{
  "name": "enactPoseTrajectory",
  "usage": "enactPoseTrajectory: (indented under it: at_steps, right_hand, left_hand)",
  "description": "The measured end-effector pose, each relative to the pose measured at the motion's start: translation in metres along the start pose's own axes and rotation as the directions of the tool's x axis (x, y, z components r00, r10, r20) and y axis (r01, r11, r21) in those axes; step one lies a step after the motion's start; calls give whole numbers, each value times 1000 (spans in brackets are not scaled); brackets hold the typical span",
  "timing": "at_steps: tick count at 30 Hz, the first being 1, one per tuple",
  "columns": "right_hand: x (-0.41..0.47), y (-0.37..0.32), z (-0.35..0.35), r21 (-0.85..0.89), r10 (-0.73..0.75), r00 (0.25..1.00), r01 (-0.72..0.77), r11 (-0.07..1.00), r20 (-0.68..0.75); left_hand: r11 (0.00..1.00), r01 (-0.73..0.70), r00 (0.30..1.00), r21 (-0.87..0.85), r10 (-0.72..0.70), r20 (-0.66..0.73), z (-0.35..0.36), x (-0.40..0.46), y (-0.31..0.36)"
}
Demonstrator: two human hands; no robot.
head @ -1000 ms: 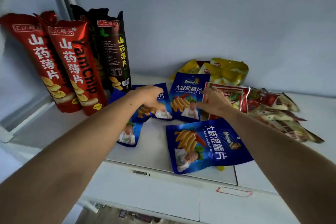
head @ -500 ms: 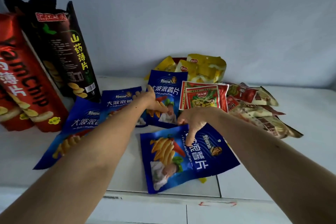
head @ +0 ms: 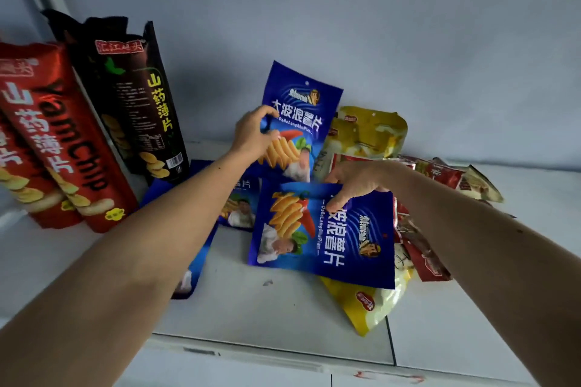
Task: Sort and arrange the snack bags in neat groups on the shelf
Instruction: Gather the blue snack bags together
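The left forearm (head: 151, 248) covers most of two blue bags (head: 195, 273) lying toward the shelf's (head: 283, 317) left side; only slivers of their print show. The blue bag in the right hand (head: 355, 179) hides the upper part of a yellow bag (head: 371, 305) near the shelf's front edge. Behind the right wrist, the red packets (head: 421, 248) are partly masked, and their labels are too blurred to read. The leftmost red yam chip bag (head: 22, 148) is cut off by the picture's left edge. Small print on the black bag (head: 132, 97) is illegible.
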State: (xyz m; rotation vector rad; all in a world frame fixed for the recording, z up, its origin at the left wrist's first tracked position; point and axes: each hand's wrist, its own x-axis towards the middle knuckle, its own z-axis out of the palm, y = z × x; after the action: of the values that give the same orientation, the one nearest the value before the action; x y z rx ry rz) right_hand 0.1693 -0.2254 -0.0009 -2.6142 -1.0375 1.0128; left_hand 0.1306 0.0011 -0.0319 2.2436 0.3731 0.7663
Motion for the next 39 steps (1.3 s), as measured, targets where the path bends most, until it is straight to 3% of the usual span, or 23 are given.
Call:
enactPoseTrajectory:
  at_steps: [5,8,11,14,18,20,22,28,32,35,39]
  right_hand:
    - [13,-10,-9,339,62,996,-35,940,-69]
    - [29,-21,2,477,110,982,-24,878,-153]
    - [49,-31,23,563,139,975,-18,826,-173]
    - [63,-36,37,391,37,995,3,920,-93]
    - [68,-40,51,74,-40,999,38,997,30]
    - [69,-46,62,-48,-64,998,65,997,9]
    - [75,-55,72,-52,-68,996,65,997,-58]
    - [100,-87,92,58,-76,965,93,994,-250]
    - [102,-99,97,42,-131,959,146,988,-251]
    - [92,-90,93,35,-137,955,151,988,-263]
    - [67,-50,73,48,-46,861,82,995,-507]
  left_hand:
    - [975,112,989,194,-89,-121,-38,25,-16]
    - [943,167,986,287,-155,-64,-47,28,-31]
    - [908,136,984,397,-172,56,-46,23,-43]
    - [885,75,954,460,-199,226,-42,18,-56]
    - [824,-13,785,567,-343,516,-37,9,-71]
    - [824,-47,725,564,-360,587,-33,4,-74]
    - [824,-34,702,565,-383,601,-28,2,-77]
    - [802,75,765,592,-427,482,-33,14,-87]
    - [794,45,819,606,-378,433,-36,23,-83]
    - [803,-38,820,595,-315,478,-29,27,-68]
    - [848,-66,824,525,-250,508,-8,26,-38]
